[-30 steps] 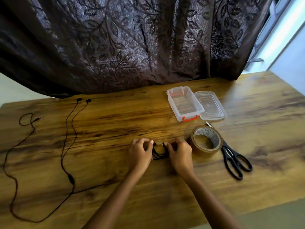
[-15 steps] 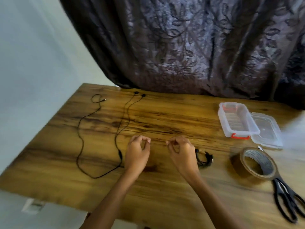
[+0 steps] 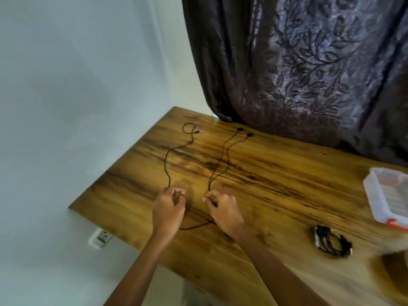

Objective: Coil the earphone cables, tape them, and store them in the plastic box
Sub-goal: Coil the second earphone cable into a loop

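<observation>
A loose black earphone cable (image 3: 220, 160) lies stretched over the left part of the wooden table (image 3: 276, 191), its two earbuds (image 3: 245, 132) near the curtain and its plug (image 3: 198, 131) at the far left. My left hand (image 3: 169, 208) rests with curled fingers over the plug strand; whether it grips the strand is hidden. My right hand (image 3: 221, 209) pinches at the strand that leads to the earbuds. A coiled, taped earphone bundle (image 3: 333, 241) lies on the table to the right. The clear plastic box (image 3: 375, 195) with red clips stands open at the right edge.
A dark leaf-patterned curtain (image 3: 309, 74) hangs behind the table. A blurred brown tape roll (image 3: 395, 268) shows at the lower right edge. The table's left edge runs along a pale wall with a socket (image 3: 100, 237) below it.
The view swung left. Both hands let go of the coiled bundle, which now lies to the right, and moved left onto the loose cable.
</observation>
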A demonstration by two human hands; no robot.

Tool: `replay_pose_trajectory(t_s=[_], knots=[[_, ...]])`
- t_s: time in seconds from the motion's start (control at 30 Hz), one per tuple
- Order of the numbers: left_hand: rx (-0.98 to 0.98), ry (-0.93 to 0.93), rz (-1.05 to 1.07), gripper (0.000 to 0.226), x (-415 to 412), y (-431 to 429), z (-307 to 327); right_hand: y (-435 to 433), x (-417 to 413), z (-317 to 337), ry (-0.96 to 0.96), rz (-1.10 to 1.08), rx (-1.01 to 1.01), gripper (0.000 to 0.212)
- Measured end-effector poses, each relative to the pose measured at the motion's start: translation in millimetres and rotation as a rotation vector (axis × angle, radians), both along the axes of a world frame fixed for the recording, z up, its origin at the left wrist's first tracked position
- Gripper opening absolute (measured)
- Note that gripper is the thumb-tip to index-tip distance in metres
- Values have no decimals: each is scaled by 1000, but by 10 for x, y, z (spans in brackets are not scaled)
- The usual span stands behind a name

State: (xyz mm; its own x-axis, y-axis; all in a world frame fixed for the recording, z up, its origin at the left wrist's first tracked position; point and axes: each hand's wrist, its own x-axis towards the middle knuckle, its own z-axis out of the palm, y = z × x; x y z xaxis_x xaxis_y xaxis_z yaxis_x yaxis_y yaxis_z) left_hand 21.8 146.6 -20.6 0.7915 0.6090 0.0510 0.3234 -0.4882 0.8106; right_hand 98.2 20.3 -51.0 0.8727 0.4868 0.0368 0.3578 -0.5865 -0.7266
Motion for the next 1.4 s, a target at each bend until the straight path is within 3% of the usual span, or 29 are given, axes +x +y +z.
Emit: replay_pose_trajectory(t_s=[0.33, 0.73, 0.83, 1.03, 1.2, 1.3, 1.4], knots=[[-25, 4, 32, 13, 268, 695, 26, 907, 979, 29, -166, -4, -114, 16], [-30, -7, 18, 9, 864, 1151, -44, 1574, 2137, -135, -248, -27, -450, 52], [-46, 5, 32, 8, 915, 1185, -90, 1627, 2294, -168, -275, -55, -488, 43], [-112, 8, 11, 9, 1036, 1177, -137, 1555, 2292, -200, -223, -172, -182, 18], [-119, -41, -48, 14, 1174, 1084, 8, 1353, 1995, -26, 43, -304, 103, 19], [-102, -82, -96, 15, 1275, 959, 168, 1160, 1694, 195, 213, -318, 411, 9], [-107, -69, -178, 26, 1389, 741, 404, 918, 1354, 469, 245, -335, 590, 2]])
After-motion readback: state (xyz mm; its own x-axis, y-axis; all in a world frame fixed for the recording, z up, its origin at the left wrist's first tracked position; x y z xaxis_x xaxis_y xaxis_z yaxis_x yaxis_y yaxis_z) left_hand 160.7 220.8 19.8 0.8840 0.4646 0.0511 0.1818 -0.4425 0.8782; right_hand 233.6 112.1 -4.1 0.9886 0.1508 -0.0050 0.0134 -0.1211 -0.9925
